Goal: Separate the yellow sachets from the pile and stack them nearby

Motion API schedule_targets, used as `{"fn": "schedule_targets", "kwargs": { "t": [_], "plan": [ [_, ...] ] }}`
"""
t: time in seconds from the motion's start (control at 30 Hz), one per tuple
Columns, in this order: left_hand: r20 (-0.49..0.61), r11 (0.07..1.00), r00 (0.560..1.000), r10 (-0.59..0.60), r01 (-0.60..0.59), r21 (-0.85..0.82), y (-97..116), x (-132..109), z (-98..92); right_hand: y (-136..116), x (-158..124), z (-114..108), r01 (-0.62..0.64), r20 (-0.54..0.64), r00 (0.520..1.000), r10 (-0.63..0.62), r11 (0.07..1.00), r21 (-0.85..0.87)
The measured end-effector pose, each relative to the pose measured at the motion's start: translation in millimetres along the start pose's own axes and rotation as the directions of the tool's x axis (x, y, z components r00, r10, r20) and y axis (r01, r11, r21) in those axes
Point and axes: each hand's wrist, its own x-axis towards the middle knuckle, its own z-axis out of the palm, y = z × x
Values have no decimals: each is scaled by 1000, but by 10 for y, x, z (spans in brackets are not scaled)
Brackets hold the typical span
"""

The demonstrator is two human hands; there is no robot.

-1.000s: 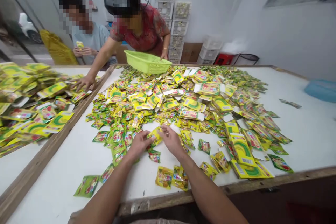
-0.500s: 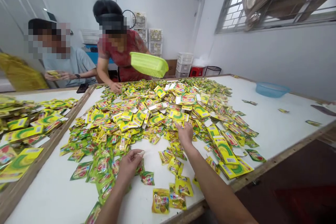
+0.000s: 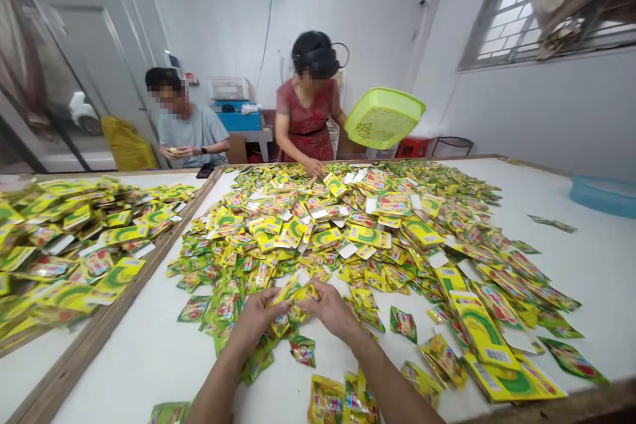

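Observation:
My left hand [image 3: 256, 319] and my right hand [image 3: 332, 310] meet over the white table [image 3: 149, 358], fingers pinched together on a small yellow sachet [image 3: 297, 291]. A wide heap of yellow and green sachets and flat cards [image 3: 358, 225] covers the table beyond them. Loose sachets [image 3: 328, 401] lie by my forearms near the front edge.
Across the table a person in a red top holds up a tilted green basket [image 3: 383, 116] and touches the heap. A seated person in a grey shirt [image 3: 191, 132] is at the back left. A second heap [image 3: 74, 238] covers the left table. A blue bowl [image 3: 603, 193] sits at the far right.
My hands were apart, the right reaching into the heap; now both have come together on a sachet. The person opposite has lifted the green basket higher and to the right.

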Motion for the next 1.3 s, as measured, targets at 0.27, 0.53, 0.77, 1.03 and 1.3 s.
{"fn": "schedule_targets", "kwargs": {
  "t": [0.27,0.53,0.77,1.03,1.3],
  "plan": [
    [-57,996,998,-26,31,89,-27,3,103,194,53,-145,-29,-473,881,32,999,13],
    [-107,983,994,8,12,185,-35,13,112,301,69,-237,-58,-308,951,6,985,-163],
    [-68,989,998,16,-6,149,-37,3,125,292,42,-229,-118,-277,960,42,958,-263],
    [36,998,998,-57,56,15,-37,-11,105,278,70,-146,-74,-377,925,-56,943,-324],
    [-26,983,992,-125,120,-142,-39,-9,235,342,53,-91,-108,-396,915,74,992,-65]
  ]
}}
